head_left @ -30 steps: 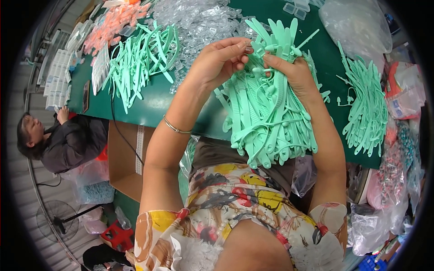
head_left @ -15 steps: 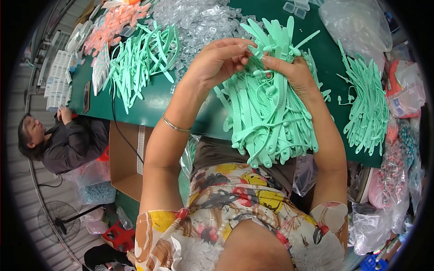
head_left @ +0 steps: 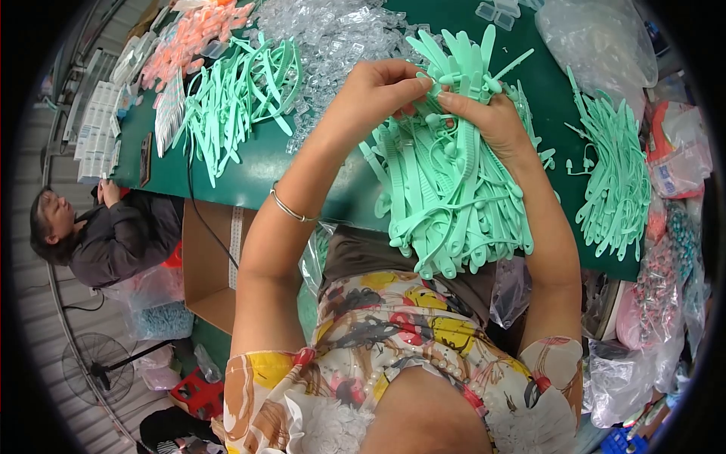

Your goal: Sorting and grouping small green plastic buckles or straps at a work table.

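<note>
A thick pile of mint-green ridged rubbery straps lies in front of me, hanging over the near table edge. Over its far part, my left hand bends in with thumb and forefinger pinched on a strap's small green end piece. My right hand is closed with its thumb pressed on the same green strap part, close to the left fingertips. The remaining fingers of both hands are partly hidden. Flat strap ends fan out just beyond the hands.
Looser green straps lie at the left, and another bundle at the right. Clear plastic pieces and orange pieces are heaped at the back of the green table. A cardboard box and another person are at the left.
My left hand has turned over slightly, its wrist rising and its fingertips moving in closer to the right thumb. My right hand stays nearly in place.
</note>
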Motion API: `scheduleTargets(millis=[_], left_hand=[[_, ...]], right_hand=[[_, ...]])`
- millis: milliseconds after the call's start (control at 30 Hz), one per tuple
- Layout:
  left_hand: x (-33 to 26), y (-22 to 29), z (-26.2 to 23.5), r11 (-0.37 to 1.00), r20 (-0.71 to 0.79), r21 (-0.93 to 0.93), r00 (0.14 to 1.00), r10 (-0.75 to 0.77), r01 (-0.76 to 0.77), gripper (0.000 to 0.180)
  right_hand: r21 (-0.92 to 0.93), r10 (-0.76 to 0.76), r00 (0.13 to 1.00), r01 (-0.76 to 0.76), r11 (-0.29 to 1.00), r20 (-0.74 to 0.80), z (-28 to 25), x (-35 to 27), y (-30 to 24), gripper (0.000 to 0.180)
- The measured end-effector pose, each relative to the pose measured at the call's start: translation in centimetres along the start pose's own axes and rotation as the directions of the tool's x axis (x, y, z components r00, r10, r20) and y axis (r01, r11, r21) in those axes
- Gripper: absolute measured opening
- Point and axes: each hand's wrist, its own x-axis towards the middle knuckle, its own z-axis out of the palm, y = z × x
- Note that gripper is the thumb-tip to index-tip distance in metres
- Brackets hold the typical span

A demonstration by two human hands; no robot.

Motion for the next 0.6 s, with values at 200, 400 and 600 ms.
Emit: scheduleTargets(millis=[200, 400, 600], left_hand=[[0.6, 1.0, -0.6, 0.838, 0.014, 0.529, 0.989, 0.148, -0.132, 0.022], [1.1, 0.2, 0.8, 0.620, 0.105, 0.742, 0.958, 0.267, -0.254, 0.023], [1.5, -0.7, -0.3, 0.945, 0.107, 0.316, 0.993, 0.056, -0.087, 0.021]], right_hand=[[-0.053, -0.032, 0.999, 0.031, 0.998, -0.014, -0.1, 0.2, 0.5, 0.027], [-0.085, -0.055, 0.998, 0.056, 0.995, 0.013, -0.2, 0.3, 1.0, 0.025], [-0.079, -0.038, 0.999, 0.039, 0.996, 0.015, -0.2, 0.2, 0.8, 0.024]])
